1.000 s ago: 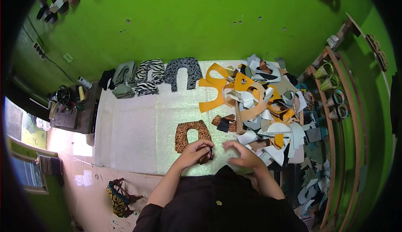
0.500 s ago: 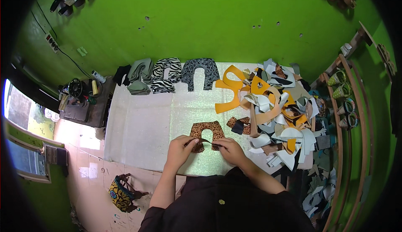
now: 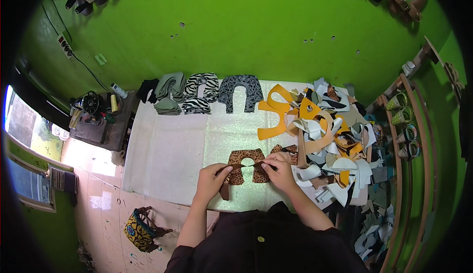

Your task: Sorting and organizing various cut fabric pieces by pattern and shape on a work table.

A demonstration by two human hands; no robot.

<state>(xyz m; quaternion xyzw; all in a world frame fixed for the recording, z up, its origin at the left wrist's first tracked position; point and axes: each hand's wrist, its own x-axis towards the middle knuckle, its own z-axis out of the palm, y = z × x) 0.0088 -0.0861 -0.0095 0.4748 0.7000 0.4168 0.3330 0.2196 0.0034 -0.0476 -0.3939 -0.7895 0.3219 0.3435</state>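
A narrow dark brown strip [image 3: 237,166] is stretched between my hands, over a U-shaped leopard-print piece [image 3: 246,153] lying on the pale table. My left hand [image 3: 211,180] pinches one part of the strip between thumb and fingers, and a loose brown end hangs below it. My right hand [image 3: 280,168] pinches the other part near the U piece's right leg. Just beyond my right hand lie small leopard-print scraps [image 3: 290,149], partly covered by the fingers. Whether the strip is fabric or leather, I cannot tell.
Along the table's [image 3: 165,147] far edge lie olive pieces [image 3: 170,88], zebra-print pieces [image 3: 201,91] and a grey patterned U piece [image 3: 240,93]. Yellow cutouts [image 3: 272,132] and a heap of offcuts [image 3: 340,140] fill the right side. A sewing machine [image 3: 91,108] stands at left.
The strip has been drawn straighter between my hands, and its loose end now hangs below my left hand. My right hand has shifted slightly right. The whole view has shifted a little.
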